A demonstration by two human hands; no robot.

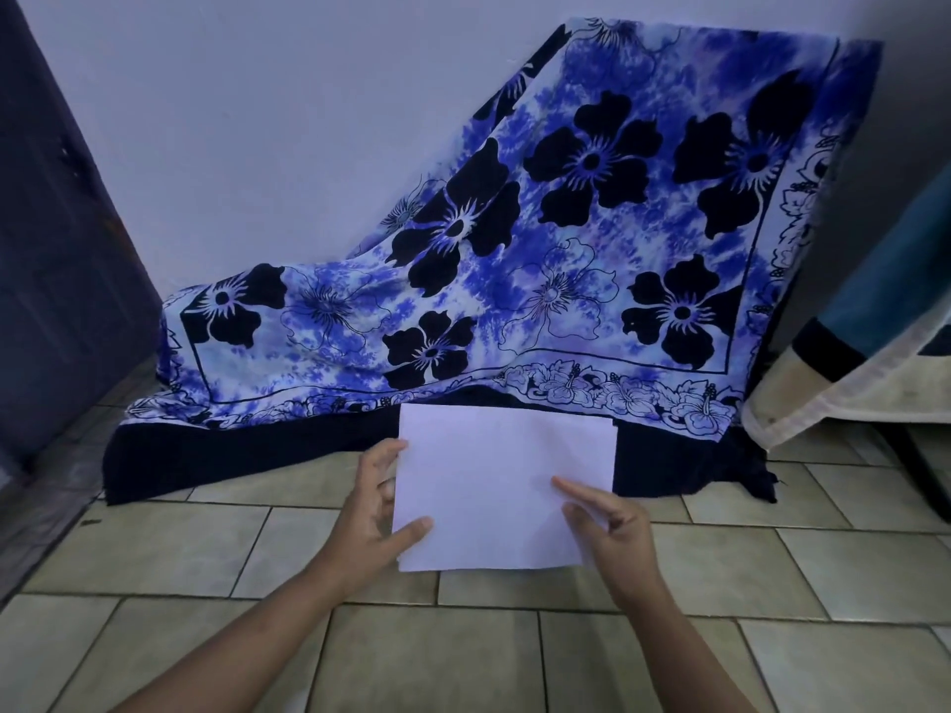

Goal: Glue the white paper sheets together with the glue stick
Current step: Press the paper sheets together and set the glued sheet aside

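A white paper sheet (494,481) is held flat a little above the tiled floor, its far edge over the dark hem of a cloth. My left hand (378,512) grips its left edge, thumb on top near the lower corner and fingers along the side. My right hand (612,532) holds the lower right corner, with the index finger stretched out across the top of the sheet. Whether it is one sheet or two stacked I cannot tell. No glue stick is in view.
A blue and white floral cloth (540,259) drapes over something against the pale wall. A dark panel (56,249) stands at the left. A bed edge with a blue blanket (864,362) juts in at the right. Beige floor tiles (206,548) lie under my arms.
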